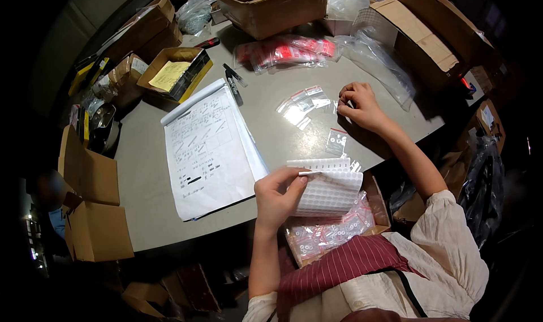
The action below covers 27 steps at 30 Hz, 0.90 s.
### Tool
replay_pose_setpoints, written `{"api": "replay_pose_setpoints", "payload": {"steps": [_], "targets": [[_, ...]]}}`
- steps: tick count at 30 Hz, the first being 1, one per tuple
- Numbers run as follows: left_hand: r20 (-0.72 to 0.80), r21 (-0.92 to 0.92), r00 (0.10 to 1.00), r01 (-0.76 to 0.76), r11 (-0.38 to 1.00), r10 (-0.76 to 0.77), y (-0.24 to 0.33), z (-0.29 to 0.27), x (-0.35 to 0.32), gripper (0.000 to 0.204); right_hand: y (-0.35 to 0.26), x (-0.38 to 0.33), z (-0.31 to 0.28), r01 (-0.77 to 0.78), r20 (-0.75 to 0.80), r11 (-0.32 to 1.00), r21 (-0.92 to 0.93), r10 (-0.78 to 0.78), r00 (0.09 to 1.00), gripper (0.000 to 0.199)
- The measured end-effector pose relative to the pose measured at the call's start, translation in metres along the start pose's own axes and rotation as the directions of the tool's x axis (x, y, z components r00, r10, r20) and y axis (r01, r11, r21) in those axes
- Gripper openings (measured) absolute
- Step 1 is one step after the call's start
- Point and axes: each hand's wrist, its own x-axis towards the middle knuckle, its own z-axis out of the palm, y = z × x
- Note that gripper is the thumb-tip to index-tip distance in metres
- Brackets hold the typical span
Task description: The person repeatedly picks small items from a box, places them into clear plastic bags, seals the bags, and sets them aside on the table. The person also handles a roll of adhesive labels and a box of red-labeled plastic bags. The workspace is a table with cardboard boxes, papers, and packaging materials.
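Observation:
My left hand [277,196] pinches the edge of a white sheet of round stickers [328,193], its top part folded over. The sheet hangs above an open carton [380,200] filled with small zip bags [328,234] of white ring-shaped parts. My right hand [362,106] is at the table's right side, its fingers curled together at the edge of several small clear zip bags [302,104]. Whatever is between those fingertips is too small to make out. Nearer to me lies one zip bag [337,141] with small white rings in it.
A handwritten notepad [206,152] lies left of centre, with markers [233,87] beside it. Red-and-clear bags [285,51] lie at the back, before a cardboard box [271,8]. A black-and-yellow box [195,76] holds a yellow note. Tall cartons [421,36] stand back right.

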Motion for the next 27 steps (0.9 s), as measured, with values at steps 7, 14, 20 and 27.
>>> {"api": "replay_pose_setpoints", "payload": {"steps": [7, 14, 20, 27], "targets": [[-0.048, -0.450, 0.999, -0.006, 0.893, -0.017, -0.006, -0.010, -0.008, 0.018, -0.002, 0.016, -0.030, -0.132, 0.225, 0.988, -0.075, 0.146, 0.963, 0.036], [-0.246, -0.750, 0.966, -0.140, 0.647, -0.076, -0.019, -0.017, -0.014, 0.022, 0.005, -0.001, -0.036, -0.054, 0.193, 0.998, -0.027, 0.058, 0.980, 0.048], [-0.235, -0.746, 0.972, -0.160, 0.646, -0.030, -0.031, -0.022, -0.012, 0.022, -0.006, -0.025, -0.033, 0.103, 0.019, 0.994, -0.045, -0.102, 0.995, 0.035], [-0.216, -0.642, 0.976, -0.145, 0.753, 0.004, -0.021, -0.016, -0.011, 0.019, 0.001, -0.034, -0.028, 0.121, -0.031, 0.991, -0.051, -0.122, 0.992, 0.039]]}}
